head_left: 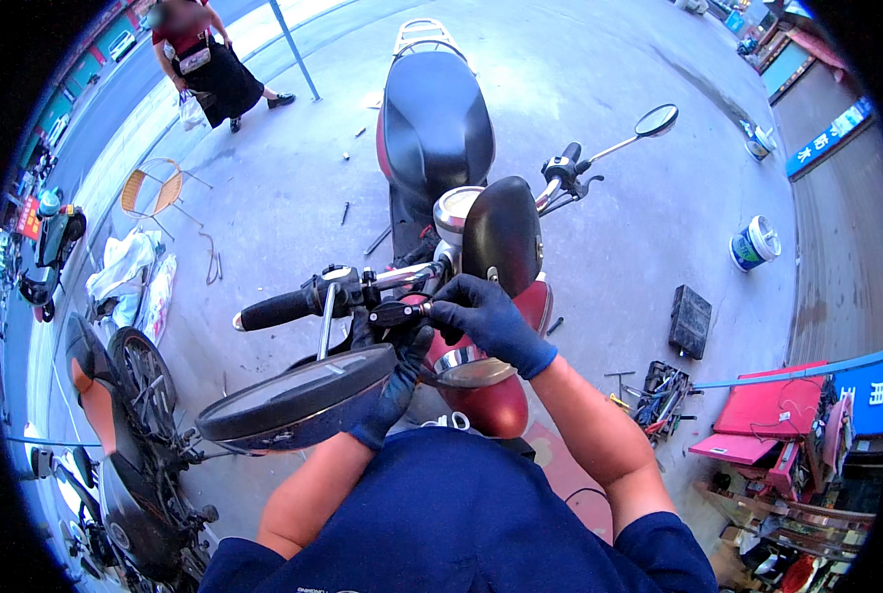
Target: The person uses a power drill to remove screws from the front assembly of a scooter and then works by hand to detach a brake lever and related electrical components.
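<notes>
A red scooter stands before me, its black seat [438, 121] beyond the handlebar and its front fender [491, 406] nearest me. My right hand [489, 322], in a dark glove, has thumb and fingers pinched at the end of a small black oblong part [398, 313] with silver ends. This part sits just below the left-hand handlebar grip [281, 308]. My left hand [398, 381], also gloved, reaches up beneath the same part with bent fingers. A round mirror [298, 395] hides some of that hand, so what it grips is unclear.
A motorcycle [130, 445] stands at the left, near a wicker chair [153, 190]. On the right are a tray of tools [659, 395], a black case [691, 321], a white bucket [755, 243] and a red box [772, 407]. A person [204, 69] walks at the far left.
</notes>
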A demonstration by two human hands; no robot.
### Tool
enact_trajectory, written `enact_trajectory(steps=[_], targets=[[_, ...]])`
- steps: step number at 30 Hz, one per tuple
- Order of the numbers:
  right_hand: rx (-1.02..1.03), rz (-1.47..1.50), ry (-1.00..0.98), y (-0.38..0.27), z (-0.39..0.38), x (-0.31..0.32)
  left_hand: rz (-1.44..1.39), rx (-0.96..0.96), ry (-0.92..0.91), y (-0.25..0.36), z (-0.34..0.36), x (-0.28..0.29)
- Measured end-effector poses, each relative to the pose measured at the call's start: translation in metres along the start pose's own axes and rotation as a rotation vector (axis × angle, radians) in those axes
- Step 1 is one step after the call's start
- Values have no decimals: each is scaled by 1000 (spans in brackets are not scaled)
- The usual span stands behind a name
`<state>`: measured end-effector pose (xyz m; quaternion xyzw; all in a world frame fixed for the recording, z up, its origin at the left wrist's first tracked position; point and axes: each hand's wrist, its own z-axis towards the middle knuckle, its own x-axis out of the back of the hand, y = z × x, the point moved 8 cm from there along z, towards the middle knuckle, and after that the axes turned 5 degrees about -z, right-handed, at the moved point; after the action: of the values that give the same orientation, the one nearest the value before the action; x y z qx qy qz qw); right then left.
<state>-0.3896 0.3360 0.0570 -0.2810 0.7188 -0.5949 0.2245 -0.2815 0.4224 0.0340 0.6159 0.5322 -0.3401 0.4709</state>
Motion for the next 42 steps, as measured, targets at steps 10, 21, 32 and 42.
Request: enact_trajectory(steps=[10, 21, 32, 42], targets=[[-74, -125, 20, 20, 9, -4, 34, -16, 19, -2, 0, 3], [-45, 4, 167, 11, -1, -7, 6, -19, 49, 5, 0, 10], [92, 38, 80, 2, -1, -6, -9, -52, -29, -1, 0, -7], [58, -215, 43, -6, 2, -4, -130, -32, 7, -4, 3, 5]])
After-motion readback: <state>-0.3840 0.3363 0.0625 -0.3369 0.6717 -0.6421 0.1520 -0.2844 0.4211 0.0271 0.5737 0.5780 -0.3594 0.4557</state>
